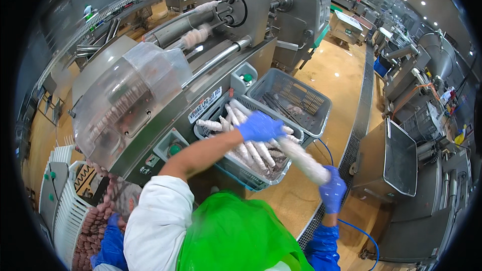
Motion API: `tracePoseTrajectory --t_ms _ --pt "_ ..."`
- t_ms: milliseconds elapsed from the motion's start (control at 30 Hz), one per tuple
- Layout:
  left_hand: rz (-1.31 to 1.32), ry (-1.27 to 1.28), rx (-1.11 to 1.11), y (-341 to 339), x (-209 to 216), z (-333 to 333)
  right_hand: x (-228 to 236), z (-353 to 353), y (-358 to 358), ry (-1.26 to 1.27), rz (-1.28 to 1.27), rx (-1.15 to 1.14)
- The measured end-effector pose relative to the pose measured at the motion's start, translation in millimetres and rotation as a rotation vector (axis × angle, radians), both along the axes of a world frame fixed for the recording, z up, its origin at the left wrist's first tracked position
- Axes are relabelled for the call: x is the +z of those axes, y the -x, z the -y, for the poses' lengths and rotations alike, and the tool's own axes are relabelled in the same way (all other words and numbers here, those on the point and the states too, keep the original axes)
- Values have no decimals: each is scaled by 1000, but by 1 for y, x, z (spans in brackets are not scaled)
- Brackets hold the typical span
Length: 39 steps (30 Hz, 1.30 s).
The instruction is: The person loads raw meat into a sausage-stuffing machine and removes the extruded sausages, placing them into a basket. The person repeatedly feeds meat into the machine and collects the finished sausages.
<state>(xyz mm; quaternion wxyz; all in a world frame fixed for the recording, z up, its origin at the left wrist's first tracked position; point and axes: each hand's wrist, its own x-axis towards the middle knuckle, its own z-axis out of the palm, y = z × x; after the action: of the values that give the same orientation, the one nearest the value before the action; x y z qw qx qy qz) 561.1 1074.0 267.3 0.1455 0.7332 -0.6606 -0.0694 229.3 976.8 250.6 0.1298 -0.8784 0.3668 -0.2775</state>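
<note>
A grey plastic crate [296, 133] hangs on the front of a steel machine and holds several white, ribbed casing sticks [256, 153]. My left hand [260, 126], in a blue glove, reaches over the crate and closes on the upper end of one long white casing stick [301, 158]. This stick slants down to the right, out past the crate's rim. My right hand [332, 189], also in a blue glove, grips its lower end above the floor. A green apron [236, 236] covers my front.
A second grey crate [321, 103] with dark metal rods sits behind the first. A steel machine has a clear hood [125, 95] at left. Strings of pink sausages [100, 216] hang by a white crate [68, 216]. At right are a floor drain grate [359, 120], blue hose [361, 231] and steel cart [396, 160].
</note>
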Motion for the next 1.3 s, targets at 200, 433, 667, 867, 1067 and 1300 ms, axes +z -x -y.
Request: tracePoseTrajectory --t_ms 200,433,667,867,1067,1300 --pt "108 252 -49 -9 4 -21 -6 9 8 -112 8 -9" --pt "14 124 -16 26 13 -21 -3 -15 -29 -54 30 113" --pt "172 -61 187 -64 41 -56 -6 6 -15 -98 107 91" --pt "-40 31 67 1 40 -45 -9 -10 -53 -111 126 142" --pt "191 23 185 -101 87 -82 -10 6 -56 -107 142 65" --pt "210 25 3 -106 25 -93 -43 -26 -123 -172 -42 127"
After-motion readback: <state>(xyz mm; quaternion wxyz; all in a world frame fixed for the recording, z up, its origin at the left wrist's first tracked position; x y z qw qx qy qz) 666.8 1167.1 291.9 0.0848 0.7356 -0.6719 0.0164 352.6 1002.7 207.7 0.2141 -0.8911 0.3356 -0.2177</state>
